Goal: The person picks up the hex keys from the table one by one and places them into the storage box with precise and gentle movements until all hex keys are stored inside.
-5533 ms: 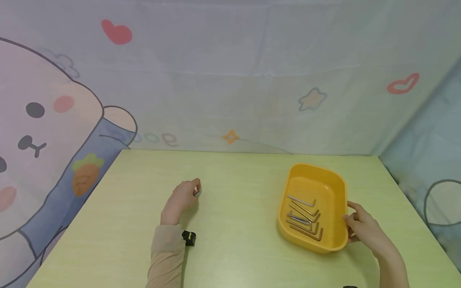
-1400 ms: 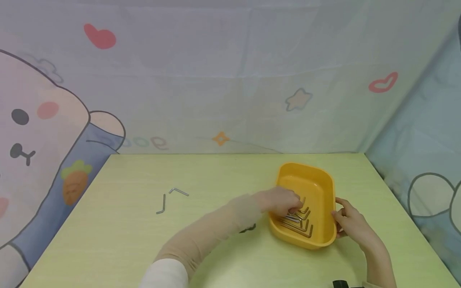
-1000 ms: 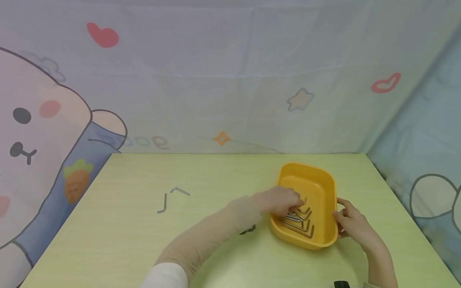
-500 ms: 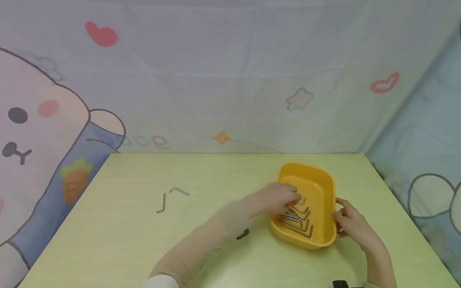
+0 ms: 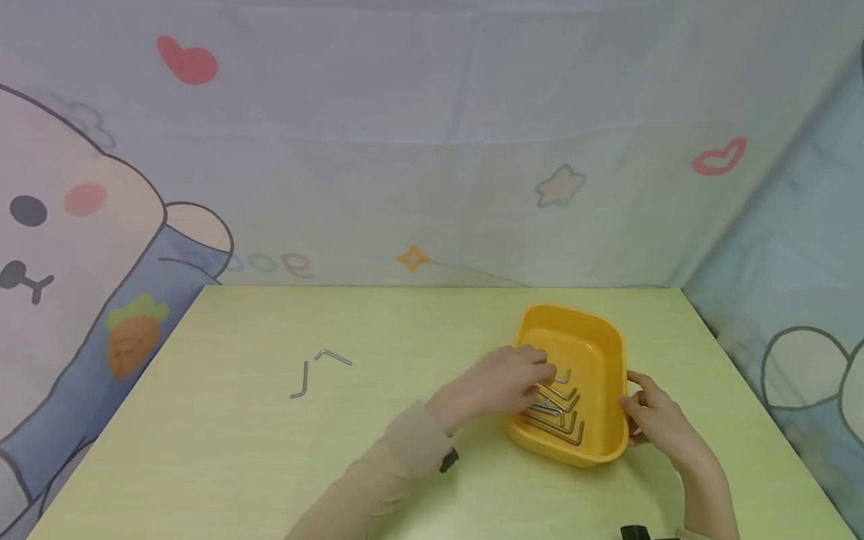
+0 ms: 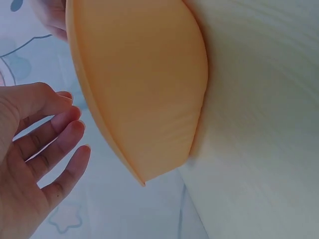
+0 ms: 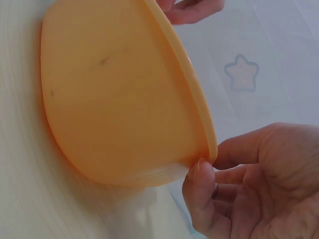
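In the head view my left hand (image 5: pixel 502 379) is over the left rim of a yellow plastic tray (image 5: pixel 603 352), its fingertips above several L-shaped hex keys (image 5: pixel 560 424) in silver and brass tones. The left wrist view shows this hand's fingers (image 6: pixel 62 142) loosely bent beside the tray wall (image 6: pixel 144 89), with nothing between them. My right hand (image 5: pixel 664 416) pinches the tray's right rim, thumb outside, clearly seen in the right wrist view. Part of the keys is hidden behind the left hand.
Two silver hex keys, an upright one (image 5: pixel 304 381) and a slanted one (image 5: pixel 334 356), lie on the left of the pale table (image 5: pixel 236 450). A printed cloth (image 5: pixel 378 150) hangs behind the table, with another side of it at the right.
The left hand, earlier pinching a small metal piece at the table's left, later reached down into the tray. Over the last second it drew back leftward. The right hand stayed on the rim.
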`<state>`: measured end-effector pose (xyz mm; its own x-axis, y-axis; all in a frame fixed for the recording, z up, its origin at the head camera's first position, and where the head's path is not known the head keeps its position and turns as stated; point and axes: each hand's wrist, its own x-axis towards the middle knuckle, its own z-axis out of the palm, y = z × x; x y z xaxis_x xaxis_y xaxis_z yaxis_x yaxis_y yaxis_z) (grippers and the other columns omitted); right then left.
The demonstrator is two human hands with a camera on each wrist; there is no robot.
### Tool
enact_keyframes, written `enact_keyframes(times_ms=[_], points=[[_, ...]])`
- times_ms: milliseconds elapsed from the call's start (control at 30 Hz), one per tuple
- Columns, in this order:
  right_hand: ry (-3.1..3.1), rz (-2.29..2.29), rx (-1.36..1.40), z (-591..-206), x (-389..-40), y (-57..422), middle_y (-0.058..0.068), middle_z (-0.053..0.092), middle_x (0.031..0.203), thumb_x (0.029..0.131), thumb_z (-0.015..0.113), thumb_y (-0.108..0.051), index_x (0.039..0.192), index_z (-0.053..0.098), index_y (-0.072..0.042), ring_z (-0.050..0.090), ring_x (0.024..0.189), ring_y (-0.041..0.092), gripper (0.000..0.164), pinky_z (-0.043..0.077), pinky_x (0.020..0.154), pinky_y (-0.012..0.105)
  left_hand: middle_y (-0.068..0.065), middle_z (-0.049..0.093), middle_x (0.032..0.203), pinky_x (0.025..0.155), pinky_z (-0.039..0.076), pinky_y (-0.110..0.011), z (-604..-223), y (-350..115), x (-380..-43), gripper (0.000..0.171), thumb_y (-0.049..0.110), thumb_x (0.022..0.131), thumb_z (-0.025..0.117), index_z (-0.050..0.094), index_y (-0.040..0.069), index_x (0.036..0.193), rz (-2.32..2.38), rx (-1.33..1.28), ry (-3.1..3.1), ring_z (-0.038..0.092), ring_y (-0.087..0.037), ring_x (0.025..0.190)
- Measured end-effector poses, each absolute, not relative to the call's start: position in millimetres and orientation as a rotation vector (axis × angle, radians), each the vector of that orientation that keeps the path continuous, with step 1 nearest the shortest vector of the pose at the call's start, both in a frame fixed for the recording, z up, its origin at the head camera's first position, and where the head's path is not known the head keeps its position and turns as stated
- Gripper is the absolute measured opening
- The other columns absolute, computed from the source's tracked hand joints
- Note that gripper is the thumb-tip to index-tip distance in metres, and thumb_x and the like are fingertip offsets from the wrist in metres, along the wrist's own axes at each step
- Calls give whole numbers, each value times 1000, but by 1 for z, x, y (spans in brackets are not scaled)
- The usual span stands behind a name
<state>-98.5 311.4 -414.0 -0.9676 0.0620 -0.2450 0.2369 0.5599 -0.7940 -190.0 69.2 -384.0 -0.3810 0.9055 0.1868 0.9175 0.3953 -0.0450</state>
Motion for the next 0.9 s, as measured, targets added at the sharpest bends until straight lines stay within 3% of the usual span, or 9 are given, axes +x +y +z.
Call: enact_keyframes(times_ms=[433,900], points=[[2604,-1353,257,-412,-98,312,13,54,90,103,38,-15,148,11,8,57,68,14,58,55,60,28,8,58,88,64,35,-14,-379,42,-174,17,13,84,64,65,20,99,-207,-1487,-2452,51,-7,80],[2584,-1364,259,-415,-100,313,12,54,91,103,38,-16,149,9,8,58,70,14,59,56,61,28,6,62,93,70,47,-20,-387,-3,-172,13,14,86,67,66,17,99,-415,-1295,-2585,56,-11,82]])
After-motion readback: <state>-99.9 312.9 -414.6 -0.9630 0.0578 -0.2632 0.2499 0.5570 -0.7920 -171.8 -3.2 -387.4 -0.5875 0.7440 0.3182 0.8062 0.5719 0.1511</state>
